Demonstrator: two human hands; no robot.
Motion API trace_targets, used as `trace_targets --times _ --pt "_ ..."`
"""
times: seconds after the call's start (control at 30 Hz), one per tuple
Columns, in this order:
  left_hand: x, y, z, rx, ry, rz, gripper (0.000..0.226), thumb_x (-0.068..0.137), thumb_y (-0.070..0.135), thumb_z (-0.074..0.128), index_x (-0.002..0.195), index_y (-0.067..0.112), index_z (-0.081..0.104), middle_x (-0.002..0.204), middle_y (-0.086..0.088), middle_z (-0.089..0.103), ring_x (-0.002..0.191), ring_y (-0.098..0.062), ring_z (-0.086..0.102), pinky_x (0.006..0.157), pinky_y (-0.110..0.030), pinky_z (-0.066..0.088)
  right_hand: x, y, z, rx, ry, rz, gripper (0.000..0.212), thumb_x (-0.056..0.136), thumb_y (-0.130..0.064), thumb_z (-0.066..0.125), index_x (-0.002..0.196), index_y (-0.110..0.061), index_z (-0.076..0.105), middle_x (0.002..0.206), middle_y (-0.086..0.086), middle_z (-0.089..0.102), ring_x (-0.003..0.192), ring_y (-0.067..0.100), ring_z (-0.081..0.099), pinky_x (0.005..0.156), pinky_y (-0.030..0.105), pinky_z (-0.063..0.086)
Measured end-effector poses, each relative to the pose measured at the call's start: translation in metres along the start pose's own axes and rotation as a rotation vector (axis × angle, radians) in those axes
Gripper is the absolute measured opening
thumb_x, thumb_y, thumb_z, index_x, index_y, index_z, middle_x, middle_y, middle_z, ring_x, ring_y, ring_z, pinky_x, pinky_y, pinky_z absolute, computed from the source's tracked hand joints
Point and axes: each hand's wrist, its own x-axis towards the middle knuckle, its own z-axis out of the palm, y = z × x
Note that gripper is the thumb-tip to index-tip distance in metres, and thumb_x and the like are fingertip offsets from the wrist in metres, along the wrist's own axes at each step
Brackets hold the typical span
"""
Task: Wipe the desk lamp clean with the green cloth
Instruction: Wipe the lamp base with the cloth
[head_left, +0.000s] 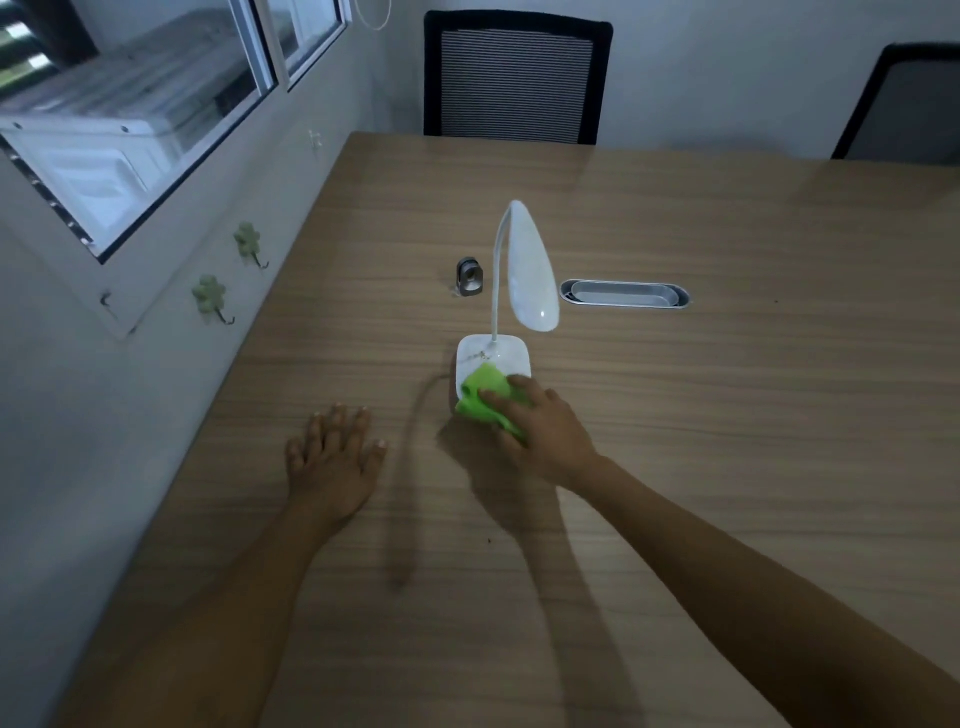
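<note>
behind the desk lamp (493, 358): metal clip (469, 278), oval grommet (625, 295).

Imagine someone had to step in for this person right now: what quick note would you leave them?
Right hand: pressing the green cloth onto the near edge of the desk lamp base.
Left hand: flat and open on the table, empty, to the left of the lamp.
Lamp stands upright, head bent over toward the person.
Done: wiping of the base is under way.
Left: probably the rest of the base, the neck and the head; how clean they are cannot be told.
</note>
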Motion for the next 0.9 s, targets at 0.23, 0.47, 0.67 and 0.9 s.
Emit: trace_targets --times 0.23,0.47,0.67,0.9 --pt "0.0 -0.002 0.007 -0.008 0.075 0.01 0.059 0.092 0.058 0.017 0.148 0.04 0.011 0.162 0.003 0.006 0.149 -0.026 0.001 0.117 -0.053 0.003 0.017 -0.001 0.002 -0.061 -0.009 0.234 0.047 0.085 -0.037 0.048 0.131 -0.027 0.049 0.138 0.018 0.046 0.088 0.045 0.058 0.078 0.047 0.052" --pt "-0.002 -0.002 0.013 0.011 0.186 0.019 0.061 0.088 0.056 0.018 0.146 0.037 0.023 0.16 0.001 0.021 0.147 -0.029 0.015 0.115 -0.054 0.012 0.008 -0.029 0.01 -0.13 0.013 -0.039 0.05 0.077 -0.042 0.039 0.123 -0.031 0.055 0.127 0.017 0.058 0.07 0.04 0.06 0.064 0.044 0.052" --pt "-0.001 -0.003 0.014 0.021 0.19 0.026 0.062 0.089 0.056 0.016 0.147 0.036 0.021 0.16 -0.001 0.018 0.148 -0.029 0.012 0.116 -0.054 0.01 0.043 -0.027 -0.004 -0.121 -0.033 0.217 0.046 0.088 -0.033 0.048 0.134 -0.026 0.044 0.138 0.016 0.043 0.093 0.044 0.056 0.083 0.045 0.046" --pt "-0.001 -0.003 0.015 0.021 0.216 0.024 0.062 0.088 0.057 0.014 0.146 0.038 0.022 0.159 0.0 0.022 0.147 -0.029 0.015 0.115 -0.054 0.014 0.039 -0.051 0.005 -0.09 -0.039 0.044 0.043 0.088 -0.033 0.053 0.13 -0.023 0.047 0.128 0.012 0.053 0.095 0.04 0.057 0.076 0.042 0.047"
